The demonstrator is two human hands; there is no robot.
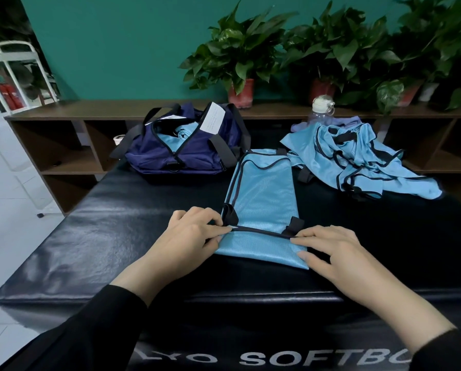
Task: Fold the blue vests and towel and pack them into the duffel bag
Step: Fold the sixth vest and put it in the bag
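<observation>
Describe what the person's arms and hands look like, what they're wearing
Both arms wear long black sleeves of soft, knit-looking fabric, ending at the wrists. The left hand and right hand are bare: no gloves, and no rings, watch or bracelets visible. The fingers have short, unpainted nails. No markings show on the sleeves.

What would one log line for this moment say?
step: folding vest | left hand: pinching near hem | right hand: on hem | duffel bag: open | pile: unfolded
</observation>
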